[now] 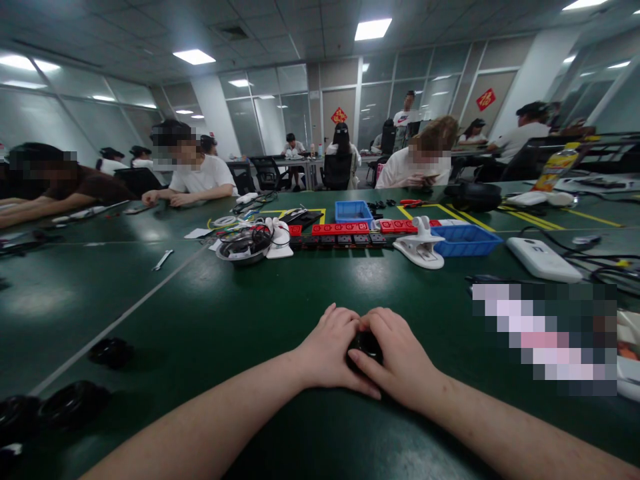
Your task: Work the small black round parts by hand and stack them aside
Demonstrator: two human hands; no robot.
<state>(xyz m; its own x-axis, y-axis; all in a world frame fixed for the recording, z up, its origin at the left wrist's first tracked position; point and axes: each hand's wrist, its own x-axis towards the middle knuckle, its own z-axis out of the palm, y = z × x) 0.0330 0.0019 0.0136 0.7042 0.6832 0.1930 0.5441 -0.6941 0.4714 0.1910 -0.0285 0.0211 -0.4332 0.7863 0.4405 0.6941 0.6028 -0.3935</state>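
Note:
Both hands meet low over the green table (240, 313), just right of centre. Between them is a glossy black rounded object (369, 344); most of it is covered, so its kind cannot be made out. My left hand (333, 348) wraps its left side, with the fingers curled over the far edge. From the right, my right hand (400, 353) closes round it, thumb lying across its near face. Shiny black ring-like parts (75, 404) lie near the left forearm, and a smaller black part (111, 352) sits beyond them.
A wrench (163, 260) lies at left. Ahead are a metal bowl (243, 252) of cables, white clip stands (420, 245), red socket modules (340, 228) and blue bins (463, 240). A white power bank (543, 259) and cables are at right. Several people sit across the table.

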